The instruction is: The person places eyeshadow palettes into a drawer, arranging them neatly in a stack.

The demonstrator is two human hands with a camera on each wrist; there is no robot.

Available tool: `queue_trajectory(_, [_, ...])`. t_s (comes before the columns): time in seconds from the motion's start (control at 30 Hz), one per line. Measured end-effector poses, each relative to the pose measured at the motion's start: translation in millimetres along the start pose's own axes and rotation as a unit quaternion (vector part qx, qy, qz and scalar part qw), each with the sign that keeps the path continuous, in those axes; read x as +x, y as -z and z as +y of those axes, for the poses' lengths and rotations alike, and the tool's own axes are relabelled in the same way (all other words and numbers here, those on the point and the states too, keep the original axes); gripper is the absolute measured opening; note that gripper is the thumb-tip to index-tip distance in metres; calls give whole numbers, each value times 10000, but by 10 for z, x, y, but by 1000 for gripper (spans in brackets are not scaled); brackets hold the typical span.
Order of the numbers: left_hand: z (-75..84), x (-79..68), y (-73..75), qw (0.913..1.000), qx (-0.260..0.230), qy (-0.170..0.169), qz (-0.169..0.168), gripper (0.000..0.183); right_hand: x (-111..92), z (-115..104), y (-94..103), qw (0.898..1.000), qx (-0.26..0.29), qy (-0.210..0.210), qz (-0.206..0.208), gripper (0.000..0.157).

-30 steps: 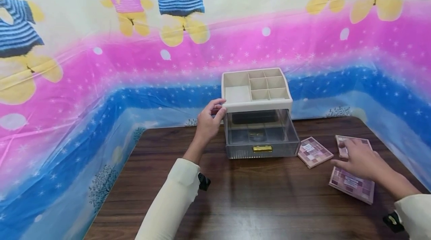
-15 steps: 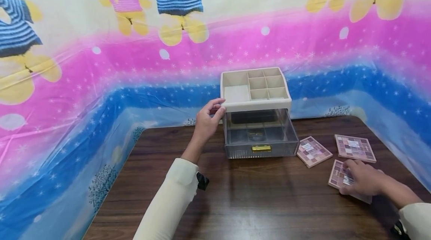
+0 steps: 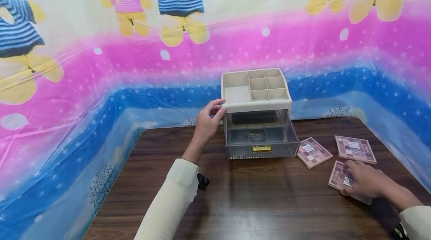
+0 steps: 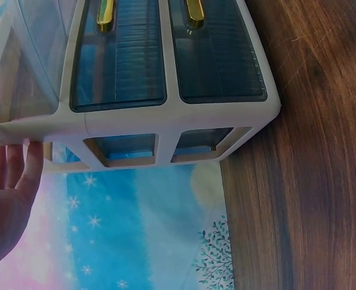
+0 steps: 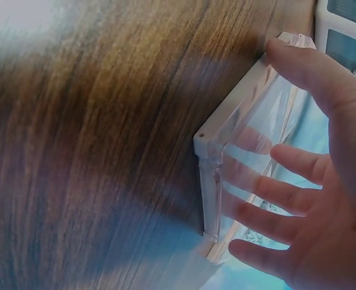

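A beige and clear-grey makeup organizer point(image 3: 257, 105) stands toward the back of the table. My left hand point(image 3: 207, 120) holds the upper left edge of its top tray, as the left wrist view also shows. My right hand point(image 3: 365, 180) lies across the nearest pink eyeshadow palette point(image 3: 338, 174), its thumb on the near edge and its fingers over the clear lid. In the right wrist view that palette point(image 5: 226, 124) lies on the table, the fingertips close to or on its lid. Two more palettes lie farther back, one beside the organizer point(image 3: 314, 152) and another at right point(image 3: 355, 149).
The organizer's clear drawer front point(image 3: 262, 154) with a gold handle juts toward me. Its top tray compartments point(image 3: 267, 82) hold nothing visible. A patterned curtain point(image 3: 168, 97) surrounds the dark wooden table point(image 3: 256, 202) at the back and sides.
My right hand has moved from the far right palette toward me onto the nearest palette, where it has stayed for the last half second. My left hand and the organizer have not moved.
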State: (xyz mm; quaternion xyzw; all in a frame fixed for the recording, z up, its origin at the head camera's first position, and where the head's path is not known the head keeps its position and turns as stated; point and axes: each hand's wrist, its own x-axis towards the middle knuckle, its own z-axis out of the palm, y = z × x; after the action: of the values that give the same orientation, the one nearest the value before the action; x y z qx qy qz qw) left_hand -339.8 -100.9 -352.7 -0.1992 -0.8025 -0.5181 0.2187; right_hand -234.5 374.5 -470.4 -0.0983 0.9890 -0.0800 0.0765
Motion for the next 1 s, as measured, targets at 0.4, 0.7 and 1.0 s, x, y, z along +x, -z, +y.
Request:
queue_trajectory(0.4, [-5, -4, -16, 10000, -11, 37, -13, 30, -65, -105, 274, 9941, -114, 519, 945, 83])
queue_trajectory(0.7, [-7, 3, -15, 10000, -14, -14, 47, 29, -26, -436, 710, 9851, -385, 728, 1511, 86])
queue_trajectory(1.0, [-5, 1, -23, 9999, -74, -51, 82, 29, -10, -825, 1202, 9808, -265, 1025, 1638, 88])
